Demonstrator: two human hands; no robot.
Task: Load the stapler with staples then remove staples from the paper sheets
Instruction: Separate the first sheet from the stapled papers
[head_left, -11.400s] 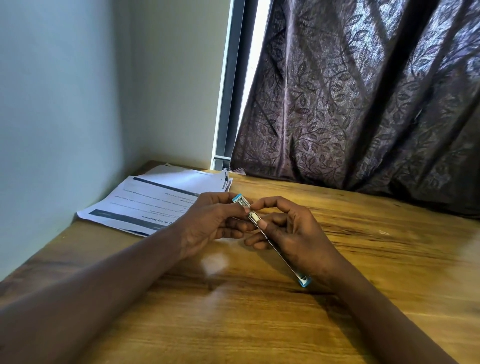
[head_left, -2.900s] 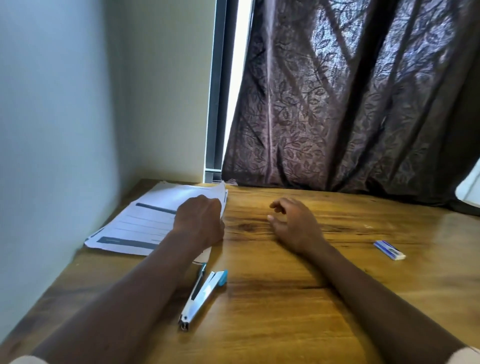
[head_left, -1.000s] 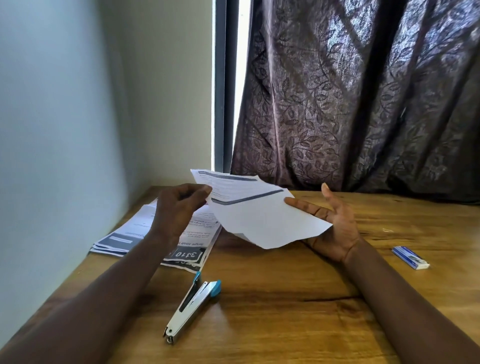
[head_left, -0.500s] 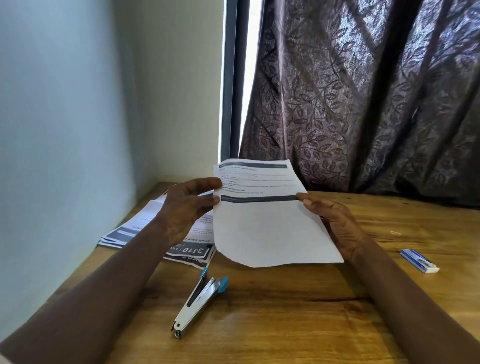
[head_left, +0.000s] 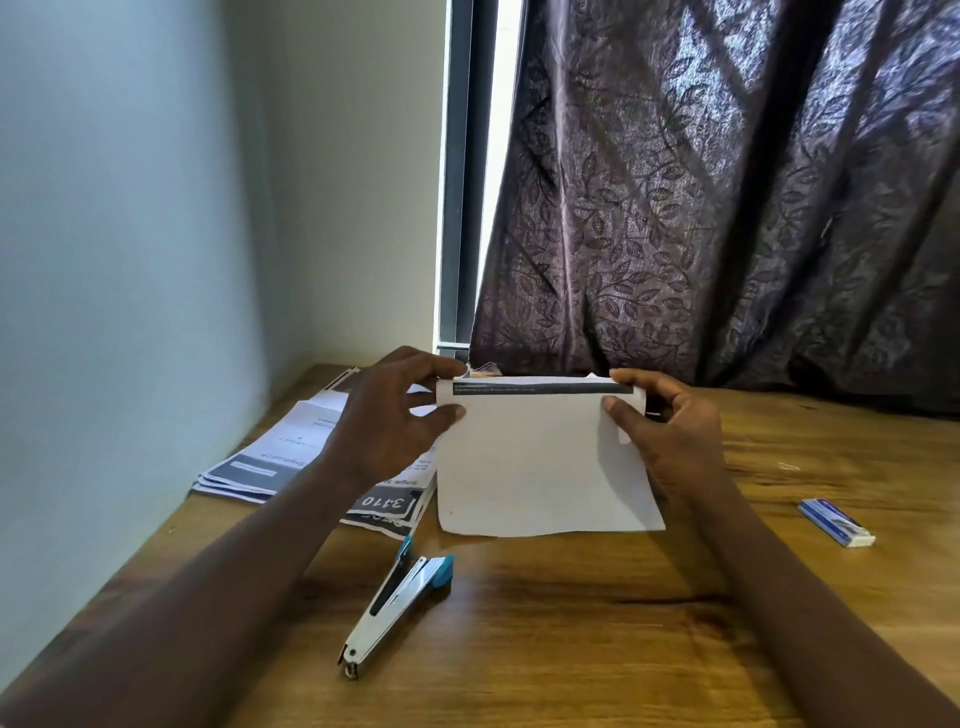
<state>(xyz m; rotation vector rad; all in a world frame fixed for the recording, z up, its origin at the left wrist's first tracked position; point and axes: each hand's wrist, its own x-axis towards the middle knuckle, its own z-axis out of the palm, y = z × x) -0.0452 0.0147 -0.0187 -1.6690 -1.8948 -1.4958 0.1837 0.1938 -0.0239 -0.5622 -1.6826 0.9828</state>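
White sheet (head_left: 540, 462) side edges pinched: left hand (head_left: 387, 423), right hand (head_left: 670, 436).

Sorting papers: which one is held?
The front sheet, pinched at its top corners by the left hand and right hand; the other papers lie stacked flat.

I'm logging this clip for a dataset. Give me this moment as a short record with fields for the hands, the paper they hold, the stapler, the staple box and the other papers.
held sheets: held up over the table, dark printed band along the top
left hand: pinches their top left edge
right hand: pinches their top right edge
stapler: lies on the table in front of the sheets, untouched
staple box: on the table's right side
paper stack: on the table's far left, partly behind the left hand
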